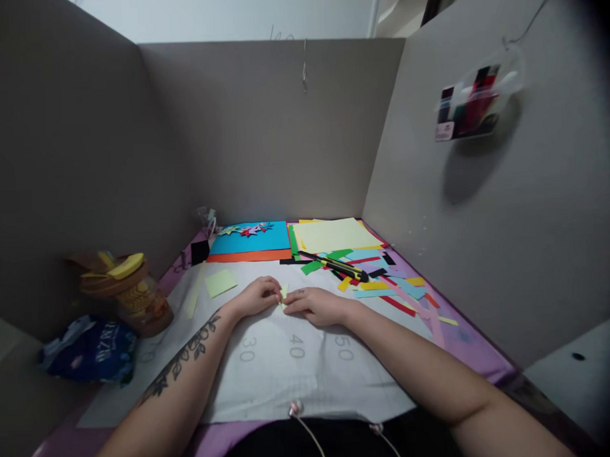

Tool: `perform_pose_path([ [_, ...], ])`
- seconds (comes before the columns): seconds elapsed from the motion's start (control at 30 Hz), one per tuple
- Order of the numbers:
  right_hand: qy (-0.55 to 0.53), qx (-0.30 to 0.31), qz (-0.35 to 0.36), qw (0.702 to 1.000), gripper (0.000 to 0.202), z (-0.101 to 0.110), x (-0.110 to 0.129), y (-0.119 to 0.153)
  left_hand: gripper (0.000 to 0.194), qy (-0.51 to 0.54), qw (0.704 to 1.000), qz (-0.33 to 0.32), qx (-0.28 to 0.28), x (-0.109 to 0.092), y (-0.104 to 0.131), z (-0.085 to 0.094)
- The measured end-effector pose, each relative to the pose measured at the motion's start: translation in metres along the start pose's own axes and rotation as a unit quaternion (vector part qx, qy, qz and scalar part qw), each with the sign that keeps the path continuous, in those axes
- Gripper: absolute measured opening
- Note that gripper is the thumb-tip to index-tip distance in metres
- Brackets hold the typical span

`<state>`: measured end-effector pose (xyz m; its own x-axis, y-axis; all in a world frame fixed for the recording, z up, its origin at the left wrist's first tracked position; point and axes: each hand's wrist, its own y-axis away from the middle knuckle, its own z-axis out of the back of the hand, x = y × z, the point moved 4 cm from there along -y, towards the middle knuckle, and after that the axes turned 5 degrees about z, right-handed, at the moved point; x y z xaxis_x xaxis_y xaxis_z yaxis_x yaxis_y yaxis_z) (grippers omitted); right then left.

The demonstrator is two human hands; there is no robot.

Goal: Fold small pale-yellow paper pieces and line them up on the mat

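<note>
Over the middle of a white sheet printed with numbers [270, 383], my two hands meet at a small pale yellow-green paper strip [284, 291]. My left hand [260, 295] has its fingers closed at the strip's left side. From the right, my right hand [315, 305] lies low, its fingers pressed together on the strip's edge. Part of the paper is hidden under the fingertips. To the left of my left hand lies a pale green paper square [221, 283], with a narrow pale strip [193, 302] beside it.
A black and yellow utility knife [341, 267] rests among several coloured paper scraps [387, 285]. Folded paper stars [250, 230] sit on blue paper [275, 239]. A brown cup [145, 304] and a blue packet [92, 349] stand left. Grey panels [276, 136] enclose the table.
</note>
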<state>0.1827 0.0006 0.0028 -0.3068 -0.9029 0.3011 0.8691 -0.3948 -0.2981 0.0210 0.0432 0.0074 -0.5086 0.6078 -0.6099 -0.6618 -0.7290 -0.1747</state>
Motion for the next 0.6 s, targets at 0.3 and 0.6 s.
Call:
perform_pose_path([
  [0.3, 0.006, 0.012, 0.001, 1.0, 0.039, 0.003, 0.002, -0.002, 0.019, 0.001, 0.999, 0.017, 0.035, 0.011, -0.015, 0.001],
  [0.6, 0.059, 0.025, -0.001, 0.998, 0.034, 0.002, 0.005, 0.003, 0.019, -0.055, 0.998, 0.005, 0.012, 0.014, -0.018, -0.004],
])
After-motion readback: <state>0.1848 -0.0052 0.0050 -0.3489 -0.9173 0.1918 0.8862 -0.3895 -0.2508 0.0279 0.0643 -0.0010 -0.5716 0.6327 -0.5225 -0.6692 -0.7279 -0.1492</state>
